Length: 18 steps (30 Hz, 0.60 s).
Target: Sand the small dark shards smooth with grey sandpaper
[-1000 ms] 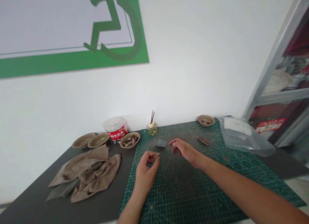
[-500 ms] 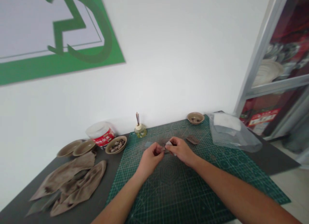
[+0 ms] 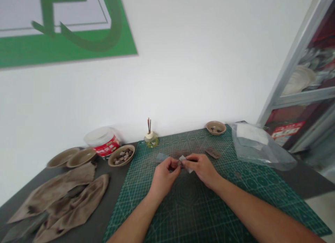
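Just a creased pale scrap (image 3: 185,163); between left hand (image 3: 165,176) and right hand (image 3: 202,169)

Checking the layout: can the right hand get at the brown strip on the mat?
Probably yes: the strip lies just beyond the right hand on the mat, nothing between, though its grip holds a pale scrap.

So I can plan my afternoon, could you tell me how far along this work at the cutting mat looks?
Done, seemingly: the cloths are stained and a dark piece lies on the mat. In hand: the left hand and right hand pinch a small piece in a pale folded sheet. Left: pieces in the nearer bowl.
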Tool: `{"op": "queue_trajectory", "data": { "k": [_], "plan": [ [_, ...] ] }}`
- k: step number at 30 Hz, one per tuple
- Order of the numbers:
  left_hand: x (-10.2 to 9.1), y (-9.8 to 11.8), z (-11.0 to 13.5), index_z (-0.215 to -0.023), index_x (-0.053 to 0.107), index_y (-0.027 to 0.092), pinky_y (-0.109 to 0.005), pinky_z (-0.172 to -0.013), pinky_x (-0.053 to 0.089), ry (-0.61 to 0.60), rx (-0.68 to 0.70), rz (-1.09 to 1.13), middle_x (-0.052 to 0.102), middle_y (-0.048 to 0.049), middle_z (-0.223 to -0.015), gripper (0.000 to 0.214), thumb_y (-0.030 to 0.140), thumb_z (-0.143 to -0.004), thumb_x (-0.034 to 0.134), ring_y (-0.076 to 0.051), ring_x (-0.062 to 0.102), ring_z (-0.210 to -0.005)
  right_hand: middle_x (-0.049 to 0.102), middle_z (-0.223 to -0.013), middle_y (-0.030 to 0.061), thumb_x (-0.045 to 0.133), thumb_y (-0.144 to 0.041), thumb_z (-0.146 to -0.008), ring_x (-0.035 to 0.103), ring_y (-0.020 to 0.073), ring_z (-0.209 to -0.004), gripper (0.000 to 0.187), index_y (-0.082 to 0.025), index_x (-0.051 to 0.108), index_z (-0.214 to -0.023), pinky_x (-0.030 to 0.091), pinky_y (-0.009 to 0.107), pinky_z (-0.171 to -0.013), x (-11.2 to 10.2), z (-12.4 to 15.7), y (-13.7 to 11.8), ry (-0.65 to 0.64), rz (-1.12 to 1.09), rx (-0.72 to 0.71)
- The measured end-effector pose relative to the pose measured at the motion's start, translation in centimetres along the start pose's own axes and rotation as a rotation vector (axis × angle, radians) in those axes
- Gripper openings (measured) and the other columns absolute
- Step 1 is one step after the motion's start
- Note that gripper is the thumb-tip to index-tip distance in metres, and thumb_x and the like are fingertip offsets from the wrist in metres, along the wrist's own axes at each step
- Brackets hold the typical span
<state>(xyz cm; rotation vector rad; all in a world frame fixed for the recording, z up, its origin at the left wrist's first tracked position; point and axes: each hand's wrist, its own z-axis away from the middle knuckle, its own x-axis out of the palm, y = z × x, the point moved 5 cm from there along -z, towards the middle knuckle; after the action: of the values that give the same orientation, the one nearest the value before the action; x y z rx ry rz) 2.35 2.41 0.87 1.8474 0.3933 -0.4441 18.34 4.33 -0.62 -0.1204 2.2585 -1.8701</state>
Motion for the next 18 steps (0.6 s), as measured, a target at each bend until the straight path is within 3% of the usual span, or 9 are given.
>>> {"op": "queue_trajectory", "data": {
  "k": [18],
  "plan": [
    [0.15, 0.67, 0.51, -0.073, 0.066, 0.019, -0.023, -0.06, 0.044, 0.021, 0.001, 0.005, 0.067, 0.0004, -0.069, 0.01, 0.027, -0.078, 0.065, -0.014, 0.059, -0.064, 0.07, -0.074, 0.0036, 0.067, -0.036, -0.079, 0.062, 0.0177, -0.069, 0.021, -0.018, 0.076, -0.084, 0.046, 0.028, -0.065, 0.01, 0.68, -1.01, 0.04, 0.007, 0.034]
  ]
}}
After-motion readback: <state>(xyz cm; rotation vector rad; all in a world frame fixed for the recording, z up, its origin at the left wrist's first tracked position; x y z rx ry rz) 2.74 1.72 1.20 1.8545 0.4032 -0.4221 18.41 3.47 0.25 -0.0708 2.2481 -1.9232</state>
